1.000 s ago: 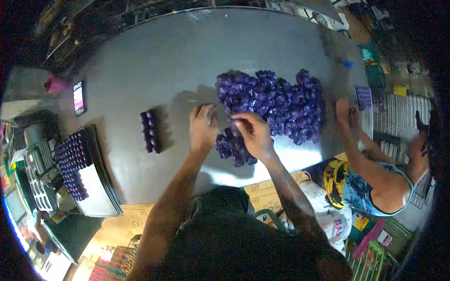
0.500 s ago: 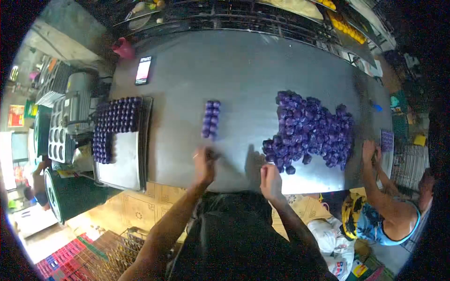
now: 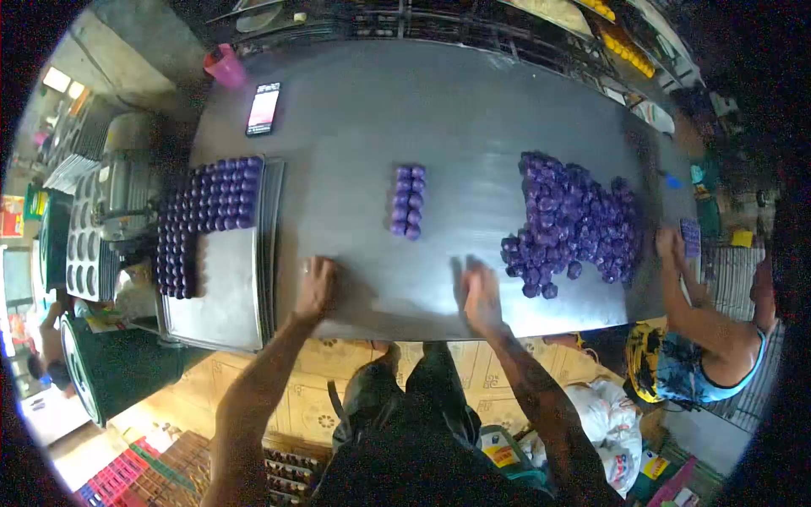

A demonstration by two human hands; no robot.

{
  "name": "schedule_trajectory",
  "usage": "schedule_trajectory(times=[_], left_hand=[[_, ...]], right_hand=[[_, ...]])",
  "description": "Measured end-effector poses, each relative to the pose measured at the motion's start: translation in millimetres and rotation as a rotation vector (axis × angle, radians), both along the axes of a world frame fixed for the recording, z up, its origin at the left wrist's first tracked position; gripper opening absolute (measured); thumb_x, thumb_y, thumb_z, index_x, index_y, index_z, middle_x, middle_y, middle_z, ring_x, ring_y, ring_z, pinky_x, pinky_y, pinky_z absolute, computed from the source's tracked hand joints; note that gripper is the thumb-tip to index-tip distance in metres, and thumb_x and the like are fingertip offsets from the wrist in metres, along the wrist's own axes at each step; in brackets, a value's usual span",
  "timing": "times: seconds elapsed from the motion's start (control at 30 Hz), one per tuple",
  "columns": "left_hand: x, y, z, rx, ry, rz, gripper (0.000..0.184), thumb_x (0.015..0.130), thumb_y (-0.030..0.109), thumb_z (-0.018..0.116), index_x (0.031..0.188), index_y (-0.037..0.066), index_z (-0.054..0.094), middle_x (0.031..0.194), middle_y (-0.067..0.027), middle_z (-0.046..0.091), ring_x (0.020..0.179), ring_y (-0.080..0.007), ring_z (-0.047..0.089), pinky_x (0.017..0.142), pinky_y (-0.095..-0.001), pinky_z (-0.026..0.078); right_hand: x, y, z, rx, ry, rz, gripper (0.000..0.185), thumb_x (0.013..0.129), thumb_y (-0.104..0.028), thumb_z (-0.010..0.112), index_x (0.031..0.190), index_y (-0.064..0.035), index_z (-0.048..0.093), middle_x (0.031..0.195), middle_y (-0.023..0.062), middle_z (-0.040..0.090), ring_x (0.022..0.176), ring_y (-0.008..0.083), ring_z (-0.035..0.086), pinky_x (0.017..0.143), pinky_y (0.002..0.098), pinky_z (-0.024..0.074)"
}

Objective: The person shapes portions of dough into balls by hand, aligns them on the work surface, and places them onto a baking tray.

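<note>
My left hand (image 3: 317, 286) is curled, fingers down, on the metal table between the tray and the short double row. Whatever may be under its fingers is hidden. Also curled low over the table, my right hand (image 3: 481, 297) is near the left edge of a heap of rough purple dough pieces (image 3: 579, 224); its fingers are blurred and hide their underside. Between and beyond my hands stands a double row of smooth purple dough balls (image 3: 408, 201). On the left, a metal tray (image 3: 226, 283) carries more purple balls (image 3: 215, 194) in close rows.
A phone (image 3: 263, 109) and a pink cup (image 3: 224, 66) are at the table's (image 3: 355, 101) far left. At the right end, a co-worker's hands (image 3: 672, 245) are beside a small purple batch (image 3: 690, 237). A green bin (image 3: 118, 363) stands lower left.
My left hand has moved left, away from the double row and toward the tray. My right hand stays near the heap, still curled. The camera view has shifted somewhat.
</note>
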State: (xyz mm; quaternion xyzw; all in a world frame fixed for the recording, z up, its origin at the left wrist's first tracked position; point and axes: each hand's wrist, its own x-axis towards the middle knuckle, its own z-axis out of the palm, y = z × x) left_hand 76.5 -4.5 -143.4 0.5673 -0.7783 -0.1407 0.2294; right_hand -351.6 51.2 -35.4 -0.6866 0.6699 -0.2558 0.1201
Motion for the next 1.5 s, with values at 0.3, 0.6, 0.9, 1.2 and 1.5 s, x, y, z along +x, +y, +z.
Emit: schedule_trajectory(times=[0.3, 0.6, 0.9, 1.2, 1.5], left_hand=[[-59.6, -57.4, 16.3, -0.224, 0.036, -0.061, 0.035, 0.081, -0.002, 0.056, 0.115, 0.008, 0.058, 0.12, -0.0197, 0.057, 0.13, -0.0463, 0.047, 0.107, -0.06, 0.04], [-111.9, -122.6, 56.4, 0.137, 0.116, 0.18, 0.045, 0.085, 0.005, 0.063, 0.13, 0.007, 0.06, 0.136, -0.0237, 0.054, 0.14, -0.0489, 0.04, 0.116, -0.0596, 0.036], [-115.8, -182.5, 20.8, -0.102, 0.11, 0.294, 0.056, 0.09, 0.011, 0.065, 0.144, 0.009, 0.055, 0.157, -0.0296, 0.038, 0.141, -0.0534, 0.039, 0.12, -0.0602, 0.032], [-128.3, -250.5, 38.1, 0.055, -0.015, 0.212, 0.057, 0.088, 0.018, 0.067, 0.143, 0.01, 0.057, 0.158, -0.0282, 0.039, 0.144, -0.0541, 0.033, 0.121, -0.0576, 0.03], [-138.3, -255.1, 45.5, -0.025, -0.05, 0.094, 0.058, 0.08, 0.014, 0.072, 0.136, 0.01, 0.063, 0.135, -0.023, 0.056, 0.134, -0.046, 0.046, 0.114, -0.0544, 0.038]], right_hand=[[12.7, -20.7, -2.5, -0.06, -0.031, 0.23, 0.044, 0.074, 0.014, 0.053, 0.115, -0.0003, 0.056, 0.107, 0.0196, 0.055, 0.102, 0.0419, 0.053, 0.087, 0.0511, 0.0422], [5.1, -154.6, -20.7, -0.046, -0.394, -0.06, 0.035, 0.076, 0.014, 0.055, 0.107, -0.0012, 0.06, 0.102, 0.0189, 0.056, 0.097, 0.0395, 0.056, 0.081, 0.051, 0.0462], [-14.8, -203.8, -21.7, -0.015, -0.022, 0.236, 0.015, 0.083, 0.006, 0.061, 0.096, -0.0023, 0.061, 0.103, 0.0166, 0.06, 0.095, 0.0364, 0.059, 0.076, 0.049, 0.0471], [-14.5, -284.8, 17.9, -0.142, -0.027, 0.321, 0.011, 0.085, 0.003, 0.062, 0.092, -0.0054, 0.062, 0.086, 0.0148, 0.059, 0.084, 0.0357, 0.06, 0.067, 0.0507, 0.0438], [-30.3, -296.9, -28.5, 0.003, 0.007, 0.596, 0.014, 0.084, 0.002, 0.064, 0.096, -0.0049, 0.062, 0.086, 0.0137, 0.058, 0.086, 0.0362, 0.059, 0.073, 0.0482, 0.0458]])
